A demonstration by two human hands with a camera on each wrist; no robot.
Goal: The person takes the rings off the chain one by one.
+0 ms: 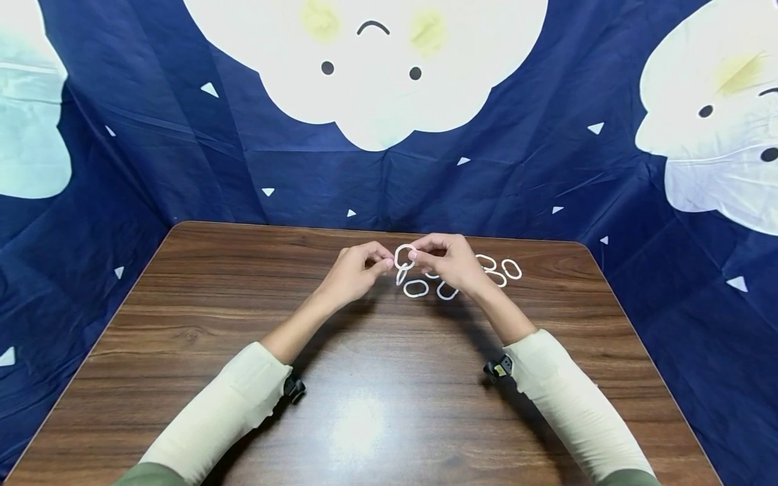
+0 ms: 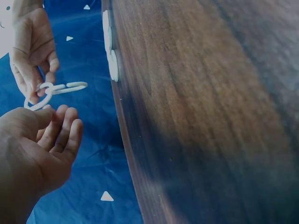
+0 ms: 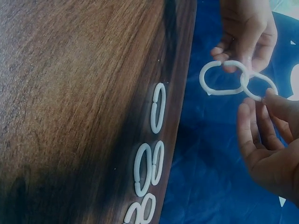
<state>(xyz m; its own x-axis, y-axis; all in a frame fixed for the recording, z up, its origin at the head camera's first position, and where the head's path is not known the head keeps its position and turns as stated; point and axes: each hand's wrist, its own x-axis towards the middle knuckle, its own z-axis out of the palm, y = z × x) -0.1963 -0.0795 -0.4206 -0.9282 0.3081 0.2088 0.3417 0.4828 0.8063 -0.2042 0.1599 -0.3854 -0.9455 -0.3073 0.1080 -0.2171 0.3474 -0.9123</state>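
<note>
Two white oval split rings are linked together in the air over the far part of the table. My left hand [image 1: 355, 273] pinches the left edge of the upper ring [image 1: 404, 246] between thumb and fingertip. On its right edge, my right hand [image 1: 450, 260] pinches the same ring with thumb and index finger. The second ring [image 3: 224, 92] hangs through it, and a small gap shows in its side in the right wrist view. Both hands' other fingers are loosely bent.
Several loose white rings [image 1: 416, 297] lie on the brown wooden table [image 1: 292, 432] beneath and right of my right hand, some overlapping, near the far edge. A blue cloth [image 1: 377, 189] with white clouds hangs behind the table and at its sides.
</note>
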